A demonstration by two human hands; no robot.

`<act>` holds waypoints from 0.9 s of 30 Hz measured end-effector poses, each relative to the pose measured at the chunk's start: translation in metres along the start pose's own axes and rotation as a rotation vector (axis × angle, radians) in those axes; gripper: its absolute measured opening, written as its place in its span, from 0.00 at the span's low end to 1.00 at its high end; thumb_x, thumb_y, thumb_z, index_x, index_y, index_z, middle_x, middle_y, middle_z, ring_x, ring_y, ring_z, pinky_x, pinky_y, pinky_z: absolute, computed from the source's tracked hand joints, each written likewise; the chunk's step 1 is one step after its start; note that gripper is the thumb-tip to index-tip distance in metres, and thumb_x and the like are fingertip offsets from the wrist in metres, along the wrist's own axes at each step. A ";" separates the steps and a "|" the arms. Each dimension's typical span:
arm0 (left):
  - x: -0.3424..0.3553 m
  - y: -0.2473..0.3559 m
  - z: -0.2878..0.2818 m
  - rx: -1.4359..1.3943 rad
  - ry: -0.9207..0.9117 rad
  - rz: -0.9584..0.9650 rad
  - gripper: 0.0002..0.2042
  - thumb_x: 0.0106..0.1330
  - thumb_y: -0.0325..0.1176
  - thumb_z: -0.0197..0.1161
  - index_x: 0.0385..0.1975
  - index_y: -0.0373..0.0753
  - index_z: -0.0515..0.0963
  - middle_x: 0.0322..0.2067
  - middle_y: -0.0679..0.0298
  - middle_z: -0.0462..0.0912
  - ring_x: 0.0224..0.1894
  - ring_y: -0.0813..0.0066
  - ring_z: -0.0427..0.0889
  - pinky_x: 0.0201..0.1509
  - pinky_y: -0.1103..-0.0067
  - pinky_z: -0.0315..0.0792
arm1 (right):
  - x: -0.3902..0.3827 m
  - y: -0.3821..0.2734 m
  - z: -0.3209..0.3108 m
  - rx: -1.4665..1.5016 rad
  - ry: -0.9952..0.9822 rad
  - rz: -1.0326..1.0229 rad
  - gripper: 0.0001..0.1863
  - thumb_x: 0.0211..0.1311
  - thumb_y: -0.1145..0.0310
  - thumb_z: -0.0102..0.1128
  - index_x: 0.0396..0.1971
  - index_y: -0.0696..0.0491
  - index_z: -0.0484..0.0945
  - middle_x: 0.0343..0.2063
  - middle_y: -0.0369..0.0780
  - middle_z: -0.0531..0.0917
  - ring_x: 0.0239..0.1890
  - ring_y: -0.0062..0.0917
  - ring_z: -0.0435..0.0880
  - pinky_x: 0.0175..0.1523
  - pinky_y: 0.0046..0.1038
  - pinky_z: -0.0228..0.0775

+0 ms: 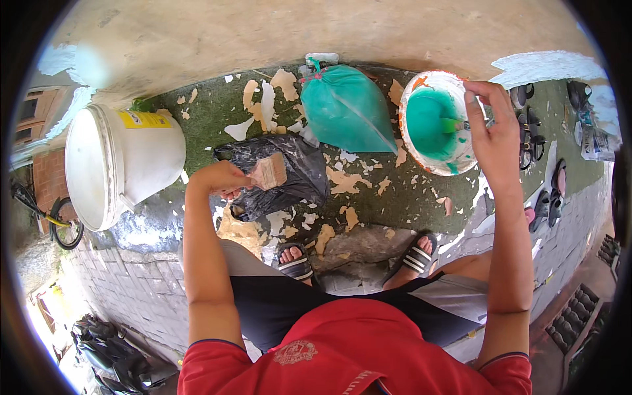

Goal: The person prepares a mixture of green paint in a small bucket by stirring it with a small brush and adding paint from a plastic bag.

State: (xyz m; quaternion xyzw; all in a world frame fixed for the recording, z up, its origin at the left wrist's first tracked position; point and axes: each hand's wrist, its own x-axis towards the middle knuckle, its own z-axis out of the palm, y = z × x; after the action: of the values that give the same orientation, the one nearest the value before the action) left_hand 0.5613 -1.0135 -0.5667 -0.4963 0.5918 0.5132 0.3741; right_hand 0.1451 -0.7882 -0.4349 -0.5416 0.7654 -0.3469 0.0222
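Head view: the left hand pinches a wide brush by its handle, left of the green bag and nearer the wearer, over a black plastic bag. Right of the green bag, the right hand meets the rim of a white bucket holding green paint; whether it grips, I cannot tell.

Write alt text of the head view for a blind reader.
Seen from above, a left hand holds a paintbrush over a black plastic bag; the right hand is at a white tub of green paint. A tied green bag sits between, amid pale flakes.
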 end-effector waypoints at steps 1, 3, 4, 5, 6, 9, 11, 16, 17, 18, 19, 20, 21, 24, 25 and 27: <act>0.001 0.000 0.001 -0.005 -0.003 -0.004 0.18 0.59 0.48 0.70 0.27 0.36 0.84 0.20 0.64 0.81 0.20 0.77 0.79 0.24 0.80 0.73 | 0.000 -0.001 0.001 -0.008 -0.005 -0.012 0.08 0.67 0.71 0.57 0.42 0.58 0.78 0.40 0.45 0.81 0.42 0.36 0.81 0.49 0.31 0.71; 0.004 -0.001 0.002 -0.004 -0.014 -0.023 0.18 0.58 0.49 0.71 0.25 0.36 0.84 0.19 0.65 0.81 0.20 0.78 0.78 0.23 0.81 0.72 | 0.000 -0.001 0.004 -0.020 -0.013 -0.038 0.08 0.67 0.72 0.57 0.42 0.58 0.78 0.39 0.45 0.81 0.42 0.37 0.81 0.48 0.31 0.71; 0.009 -0.003 0.003 0.003 -0.022 -0.037 0.18 0.58 0.49 0.72 0.24 0.37 0.84 0.19 0.66 0.80 0.19 0.80 0.77 0.22 0.82 0.71 | -0.001 -0.001 0.005 -0.021 -0.037 -0.032 0.07 0.66 0.73 0.57 0.41 0.58 0.77 0.39 0.45 0.81 0.42 0.39 0.82 0.48 0.32 0.72; 0.016 -0.006 0.004 0.011 -0.030 -0.051 0.18 0.57 0.49 0.73 0.23 0.37 0.84 0.18 0.66 0.80 0.18 0.81 0.76 0.21 0.83 0.70 | -0.002 -0.002 0.007 -0.010 -0.069 -0.015 0.07 0.66 0.73 0.57 0.41 0.58 0.77 0.39 0.45 0.81 0.42 0.39 0.82 0.47 0.32 0.72; 0.023 -0.012 0.005 0.059 -0.035 -0.057 0.20 0.57 0.51 0.72 0.23 0.37 0.84 0.19 0.65 0.81 0.19 0.79 0.77 0.23 0.80 0.72 | -0.004 -0.005 0.011 0.004 -0.099 0.002 0.07 0.66 0.74 0.57 0.41 0.58 0.77 0.40 0.45 0.81 0.42 0.39 0.82 0.47 0.33 0.72; 0.053 -0.027 0.009 0.281 -0.021 -0.072 0.25 0.56 0.58 0.69 0.25 0.35 0.84 0.22 0.61 0.83 0.22 0.71 0.81 0.29 0.73 0.76 | -0.010 -0.002 0.024 0.035 -0.168 0.022 0.06 0.65 0.74 0.58 0.40 0.58 0.76 0.39 0.46 0.81 0.42 0.40 0.82 0.46 0.36 0.73; 0.065 -0.032 0.009 0.510 0.034 -0.100 0.28 0.55 0.62 0.67 0.26 0.35 0.85 0.26 0.57 0.85 0.26 0.64 0.83 0.34 0.69 0.77 | -0.013 -0.008 0.037 0.053 -0.199 -0.015 0.06 0.65 0.74 0.58 0.39 0.58 0.76 0.38 0.46 0.80 0.42 0.40 0.82 0.44 0.36 0.74; 0.083 -0.001 0.007 0.400 0.701 0.160 0.28 0.59 0.59 0.63 0.37 0.34 0.84 0.38 0.48 0.85 0.41 0.54 0.85 0.48 0.66 0.76 | -0.018 -0.006 0.082 0.140 -0.267 0.120 0.07 0.63 0.72 0.59 0.39 0.58 0.78 0.35 0.46 0.82 0.37 0.37 0.84 0.44 0.35 0.76; 0.073 0.032 0.006 0.214 0.711 0.334 0.26 0.61 0.55 0.63 0.40 0.34 0.83 0.38 0.49 0.85 0.42 0.54 0.84 0.50 0.67 0.76 | -0.017 -0.002 0.095 0.174 -0.284 0.166 0.08 0.63 0.72 0.60 0.39 0.58 0.78 0.35 0.45 0.83 0.36 0.36 0.85 0.44 0.35 0.76; 0.064 0.063 0.006 0.025 0.719 0.500 0.24 0.63 0.52 0.63 0.43 0.33 0.82 0.38 0.49 0.85 0.43 0.53 0.84 0.53 0.67 0.75 | -0.015 0.000 0.108 0.212 -0.301 0.208 0.08 0.63 0.71 0.60 0.39 0.59 0.79 0.35 0.45 0.83 0.35 0.35 0.85 0.43 0.34 0.77; 0.061 0.088 0.011 -0.111 0.764 0.667 0.21 0.64 0.47 0.64 0.43 0.33 0.81 0.40 0.50 0.84 0.43 0.54 0.83 0.52 0.67 0.75 | -0.010 0.003 0.122 0.261 -0.321 0.284 0.09 0.63 0.70 0.60 0.40 0.58 0.79 0.34 0.45 0.84 0.36 0.34 0.86 0.43 0.34 0.77; 0.061 0.111 0.016 -0.249 0.799 0.836 0.17 0.65 0.42 0.64 0.43 0.33 0.80 0.42 0.51 0.83 0.44 0.54 0.83 0.52 0.67 0.75 | -0.004 0.010 0.137 0.308 -0.340 0.365 0.10 0.63 0.69 0.60 0.40 0.58 0.79 0.34 0.44 0.85 0.36 0.32 0.86 0.42 0.33 0.77; 0.059 0.129 0.018 -0.234 0.851 0.897 0.15 0.63 0.38 0.66 0.43 0.34 0.80 0.43 0.53 0.82 0.45 0.55 0.82 0.51 0.67 0.75 | 0.001 0.013 0.152 0.358 -0.363 0.444 0.11 0.63 0.69 0.60 0.41 0.58 0.79 0.34 0.44 0.85 0.36 0.31 0.87 0.42 0.33 0.78; 0.066 0.156 0.015 -0.096 1.087 1.007 0.11 0.58 0.31 0.68 0.40 0.37 0.80 0.44 0.56 0.81 0.47 0.56 0.80 0.50 0.66 0.74 | 0.019 0.003 0.187 0.529 -0.416 0.619 0.13 0.62 0.66 0.60 0.42 0.58 0.81 0.34 0.44 0.87 0.39 0.29 0.87 0.42 0.31 0.77; 0.072 0.159 0.016 -0.037 1.174 1.026 0.11 0.57 0.29 0.69 0.39 0.37 0.79 0.43 0.57 0.80 0.47 0.56 0.79 0.50 0.65 0.74 | 0.023 0.005 0.199 0.518 -0.398 0.600 0.13 0.62 0.65 0.60 0.42 0.57 0.81 0.34 0.44 0.87 0.39 0.29 0.87 0.43 0.30 0.77; 0.083 0.162 0.020 -0.027 1.212 1.033 0.12 0.55 0.27 0.68 0.40 0.39 0.78 0.42 0.59 0.80 0.48 0.56 0.78 0.52 0.65 0.72 | 0.029 0.015 0.221 0.501 -0.366 0.566 0.14 0.61 0.64 0.61 0.41 0.57 0.83 0.34 0.44 0.87 0.41 0.29 0.87 0.45 0.29 0.77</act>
State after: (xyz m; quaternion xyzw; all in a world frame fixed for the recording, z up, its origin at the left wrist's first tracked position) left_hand 0.3841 -1.0138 -0.6112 -0.3563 0.8413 0.2694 -0.3045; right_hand 0.2117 -0.9227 -0.6007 -0.3403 0.7595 -0.4005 0.3834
